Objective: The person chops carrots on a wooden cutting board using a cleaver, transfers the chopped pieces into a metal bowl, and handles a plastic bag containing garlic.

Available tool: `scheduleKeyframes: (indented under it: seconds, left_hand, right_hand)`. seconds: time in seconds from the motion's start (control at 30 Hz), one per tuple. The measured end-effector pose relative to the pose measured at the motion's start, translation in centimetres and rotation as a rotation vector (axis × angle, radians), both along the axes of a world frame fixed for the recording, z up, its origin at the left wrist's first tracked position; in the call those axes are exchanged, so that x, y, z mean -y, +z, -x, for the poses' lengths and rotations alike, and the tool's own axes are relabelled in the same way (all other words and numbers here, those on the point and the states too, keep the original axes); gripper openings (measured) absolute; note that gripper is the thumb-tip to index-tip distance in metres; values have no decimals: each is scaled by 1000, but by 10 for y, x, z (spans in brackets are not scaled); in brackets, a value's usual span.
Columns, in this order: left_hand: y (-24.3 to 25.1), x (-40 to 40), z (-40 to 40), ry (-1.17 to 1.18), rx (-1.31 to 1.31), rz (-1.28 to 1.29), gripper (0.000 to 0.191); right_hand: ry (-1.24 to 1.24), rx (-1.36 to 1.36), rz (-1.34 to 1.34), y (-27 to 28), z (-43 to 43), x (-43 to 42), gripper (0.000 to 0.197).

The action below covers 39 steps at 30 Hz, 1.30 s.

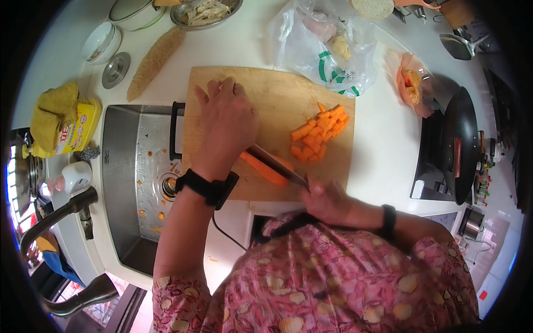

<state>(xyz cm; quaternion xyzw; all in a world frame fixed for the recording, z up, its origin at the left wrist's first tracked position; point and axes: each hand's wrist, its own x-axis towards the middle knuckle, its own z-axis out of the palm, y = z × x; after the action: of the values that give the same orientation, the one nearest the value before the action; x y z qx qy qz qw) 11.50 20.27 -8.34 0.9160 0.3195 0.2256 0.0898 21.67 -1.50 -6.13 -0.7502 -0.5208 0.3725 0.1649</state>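
Observation:
My right hand grips the handle of a kitchen knife at the near edge of a wooden cutting board. The blade slants up and left across the board, over long peeled carrot pieces. My left hand is above the board's left part, knuckles up and fingers bent, near the blade's far end; whether it holds anything underneath is hidden. A pile of cut carrot chunks lies on the board's right side.
Left of the board is a steel sink with orange scraps and a faucet. Behind lie a loofah, a metal bowl and a plastic bag with food. A black wok stands at the right.

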Motion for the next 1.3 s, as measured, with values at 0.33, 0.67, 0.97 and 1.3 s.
scheduleKeyframes:
  seconds: [0.33, 0.67, 0.97, 1.3]
  left_hand:
    - [-3, 4, 13, 248, 144, -232, 31]
    - [-13, 112, 97, 491, 150, 562, 41]
    - [7, 87, 61, 277, 281, 45, 35]
    - [-6, 90, 53, 236, 311, -3, 35]
  right_hand:
    - [-89, -160, -44, -21, -32, -13, 20]
    - [-265, -385, -29, 36, -40, -23, 19]
    - [-91, -93, -45, 41, -41, -6, 20]
    - [-18, -42, -105, 22, -28, -6, 18]
